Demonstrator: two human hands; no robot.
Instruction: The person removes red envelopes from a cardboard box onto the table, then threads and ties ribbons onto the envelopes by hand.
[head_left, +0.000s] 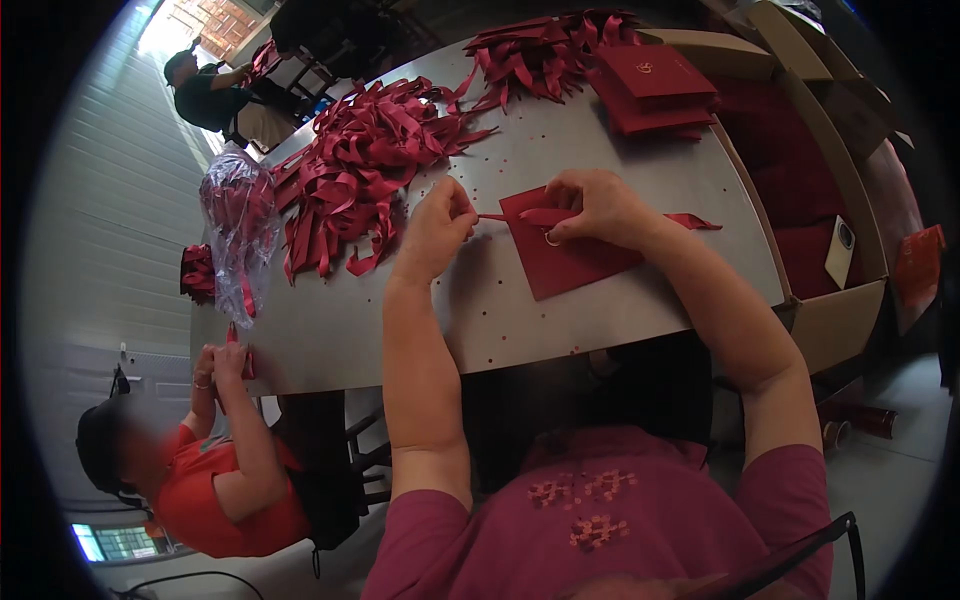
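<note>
My left grip (440,230) pinches a red ribbon (490,217) between thumb and fingertips, just left of a flat red folder (570,270). My right grip (600,210) is closed on a fold of red ribbon over that folder, which lies on the grey metal surface (320,350) in front of me. A tail of ribbon (695,221) sticks out to the right, past my right wrist. Beneath my right fingers a small gold mark (551,238) shows on the folder, partly covered, and I cannot read it.

Farther off, near the box, a stack of red folders (655,85) has a gold emblem (643,68) on its top piece; its looping shape is too small for me to make out as letters. A big heap of red ribboned pieces (360,150) spreads to my left, beside a clear plastic bag (240,235) with red things inside. On my right stands an open cardboard box (835,325) holding red goods, with a pale phone (840,252) leaning in it. To my left, a person in a red shirt (235,500) has both hands on a red piece at the edge.
</note>
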